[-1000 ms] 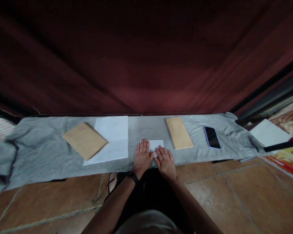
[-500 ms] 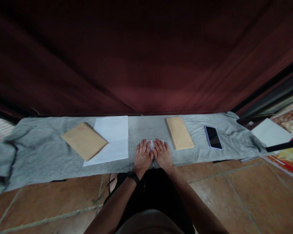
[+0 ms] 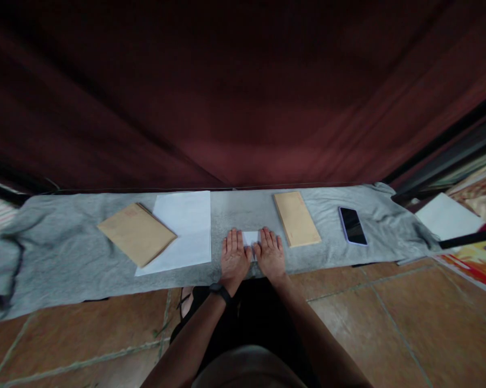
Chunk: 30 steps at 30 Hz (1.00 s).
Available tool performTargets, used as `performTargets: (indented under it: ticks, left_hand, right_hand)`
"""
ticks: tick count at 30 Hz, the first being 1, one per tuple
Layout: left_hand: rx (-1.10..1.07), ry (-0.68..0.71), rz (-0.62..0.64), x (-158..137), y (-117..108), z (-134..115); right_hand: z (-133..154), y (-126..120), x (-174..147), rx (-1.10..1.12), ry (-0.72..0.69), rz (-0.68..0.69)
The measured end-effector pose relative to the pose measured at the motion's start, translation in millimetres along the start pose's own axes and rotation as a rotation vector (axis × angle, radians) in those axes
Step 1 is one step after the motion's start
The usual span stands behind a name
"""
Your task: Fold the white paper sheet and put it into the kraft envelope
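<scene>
A small white piece of paper [image 3: 250,238], apparently folded, lies on the grey cloth in front of me. Flat on its left side rests my left hand [image 3: 234,257], fingers stretched forward, with a black band on the wrist. My right hand [image 3: 271,255] presses flat on the paper's right side, its fingers also extended. The thumbs come close together over the near part of the sheet. Both hands cover the paper's side edges, so its full outline is hidden.
Brown envelopes [image 3: 136,235] overlap white paper sheets [image 3: 188,237] on the left. Right of my hands lie a stack of brown envelopes [image 3: 296,218] and a phone [image 3: 353,226]. The grey cloth [image 3: 64,253] covers a narrow bench before a dark red curtain [image 3: 243,108].
My hands have slid slightly apart on the paper, the fingers now farther from each other, so more of the white paper shows between them. The view has shifted a little.
</scene>
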<state>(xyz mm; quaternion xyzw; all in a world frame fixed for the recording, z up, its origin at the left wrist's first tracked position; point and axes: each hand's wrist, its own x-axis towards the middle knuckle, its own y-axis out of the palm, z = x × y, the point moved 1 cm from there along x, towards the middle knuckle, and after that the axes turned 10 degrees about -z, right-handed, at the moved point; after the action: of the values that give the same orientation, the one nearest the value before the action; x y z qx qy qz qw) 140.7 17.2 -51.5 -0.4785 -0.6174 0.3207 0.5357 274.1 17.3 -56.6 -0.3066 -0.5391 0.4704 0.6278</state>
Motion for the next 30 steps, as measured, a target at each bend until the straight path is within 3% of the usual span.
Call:
performTargets:
  ticks: [20, 30]
  left_hand:
    - [-0.033, -0.015, -0.139, -15.7, -2.9, 12.0]
    - [0.006, 0.044, -0.1, -38.9, -18.9, 21.5]
  right_hand:
    - [-11.8, -5.8, -13.1, -0.024, 0.02, -0.095]
    - [-22.4, -12.9, -32.4, 0.009, -0.039, -0.132]
